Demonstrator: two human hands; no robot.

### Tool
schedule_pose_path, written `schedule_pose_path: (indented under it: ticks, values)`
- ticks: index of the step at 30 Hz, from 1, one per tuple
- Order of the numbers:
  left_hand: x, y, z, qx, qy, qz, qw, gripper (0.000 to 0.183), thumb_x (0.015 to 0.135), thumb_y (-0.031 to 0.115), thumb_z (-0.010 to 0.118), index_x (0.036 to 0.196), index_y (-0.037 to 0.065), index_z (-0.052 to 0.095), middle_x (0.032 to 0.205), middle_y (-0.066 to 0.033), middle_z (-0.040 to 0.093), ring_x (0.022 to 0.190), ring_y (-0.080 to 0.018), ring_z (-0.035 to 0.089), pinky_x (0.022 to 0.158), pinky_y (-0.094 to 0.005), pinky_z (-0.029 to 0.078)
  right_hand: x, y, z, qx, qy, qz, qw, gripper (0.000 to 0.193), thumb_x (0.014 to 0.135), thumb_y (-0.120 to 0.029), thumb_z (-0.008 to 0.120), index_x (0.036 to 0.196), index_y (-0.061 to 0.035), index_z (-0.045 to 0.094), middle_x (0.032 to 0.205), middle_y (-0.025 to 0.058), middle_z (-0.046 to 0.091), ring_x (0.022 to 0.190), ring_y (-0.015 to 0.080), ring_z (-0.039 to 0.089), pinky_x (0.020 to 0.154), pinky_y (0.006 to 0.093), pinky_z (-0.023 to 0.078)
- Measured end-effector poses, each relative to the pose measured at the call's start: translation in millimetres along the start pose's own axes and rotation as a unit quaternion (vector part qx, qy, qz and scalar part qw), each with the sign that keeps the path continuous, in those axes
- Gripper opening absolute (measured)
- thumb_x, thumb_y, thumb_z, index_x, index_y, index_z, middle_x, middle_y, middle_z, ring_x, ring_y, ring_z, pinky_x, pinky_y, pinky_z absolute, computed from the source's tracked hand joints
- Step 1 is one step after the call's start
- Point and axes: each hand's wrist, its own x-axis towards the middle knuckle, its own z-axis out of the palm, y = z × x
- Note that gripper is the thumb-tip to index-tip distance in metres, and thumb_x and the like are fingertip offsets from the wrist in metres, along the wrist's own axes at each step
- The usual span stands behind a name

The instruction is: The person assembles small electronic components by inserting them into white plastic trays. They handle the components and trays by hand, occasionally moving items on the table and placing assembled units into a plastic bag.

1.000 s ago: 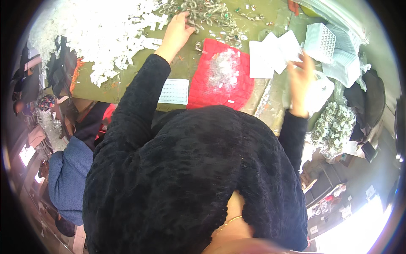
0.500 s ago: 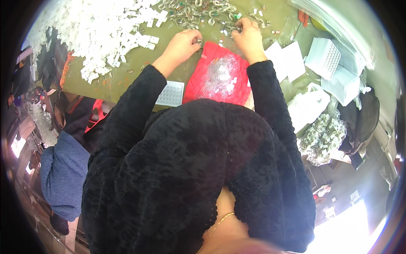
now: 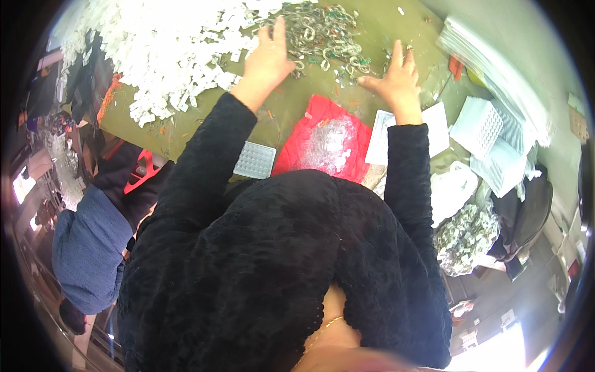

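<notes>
My left hand is spread over the border between a heap of small white pieces and a pile of tangled greyish loops. Its fingers are apart and nothing shows in them. My right hand hovers to the right of the loops, fingers and thumb stretched out, holding nothing. Between my forearms lies a red cloth with clear plastic and white bits on it. Beside my left sleeve is a pale tray with rows of round cells.
White cards lie by my right wrist. Stacked pale trays and long clear sheets stand at the right. Below them are a white plastic bag and a clear bag of small pieces. Another person in blue is at the left.
Both hands have opened from a pinch at the pile's near edge. They have spread apart, the left up and leftward, the right to the right. The loops now lie more heaped together.
</notes>
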Motion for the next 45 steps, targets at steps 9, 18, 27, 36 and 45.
schedule_pose_path:
  ticks: [9,18,27,36,45]
  values:
    - [-14,77,19,-0.152,-0.070,0.136,0.976,0.069,0.075,-0.001,0.063,0.140,0.014,0.044,0.137,-0.0204,0.044,0.104,-0.0427,0.062,0.086,-0.0456,0.055,0,-30,9,0.026,-0.007,-0.082,0.996,0.104,0.072,-0.024,0.083,0.156,-0.0251,0.022,0.157,0.0196,0.026,0.142,0.0417,0.029,0.109,0.0594,0.031]
    - [8,-17,-43,-0.082,0.195,0.127,0.969,0.035,0.083,0.002,0.061,0.113,0.018,0.067,0.110,-0.0072,0.062,0.088,-0.0290,0.066,0.077,-0.0382,0.054,10,-24,-12,0.034,0.203,-0.229,0.951,0.052,0.077,-0.011,0.068,0.128,-0.0115,0.059,0.124,0.0177,0.061,0.117,0.0364,0.056,0.097,0.0495,0.044]
    - [74,-78,-52,0.149,0.187,0.137,0.961,0.017,0.089,0.015,0.062,0.105,0.018,0.065,0.104,-0.0028,0.059,0.082,-0.0298,0.066,0.068,-0.0438,0.054,65,-117,65,-0.032,0.168,-0.331,0.928,0.035,0.078,-0.019,0.073,0.110,-0.0079,0.063,0.107,0.0104,0.064,0.106,0.0307,0.058,0.090,0.0458,0.046]
    - [54,-98,-68,-0.067,0.228,0.109,0.965,0.013,0.085,0.014,0.067,0.098,0.016,0.069,0.104,0.0003,0.063,0.065,-0.0185,0.058,0.062,-0.0311,0.048,64,-71,38,0.119,0.133,-0.368,0.912,0.017,0.079,-0.014,0.066,0.091,-0.0046,0.058,0.089,0.0157,0.060,0.084,0.0375,0.061,0.074,0.0475,0.051]
    - [-20,-132,-115,-0.455,0.136,-0.033,0.879,0.014,0.089,0.010,0.063,0.100,0.006,0.069,0.083,0.0001,0.063,0.061,-0.0034,0.049,0.052,-0.0197,0.039,35,-98,-6,0.072,0.217,-0.367,0.902,0.015,0.081,-0.011,0.064,0.097,-0.0096,0.064,0.094,0.0086,0.065,0.089,0.0309,0.063,0.079,0.0455,0.048]
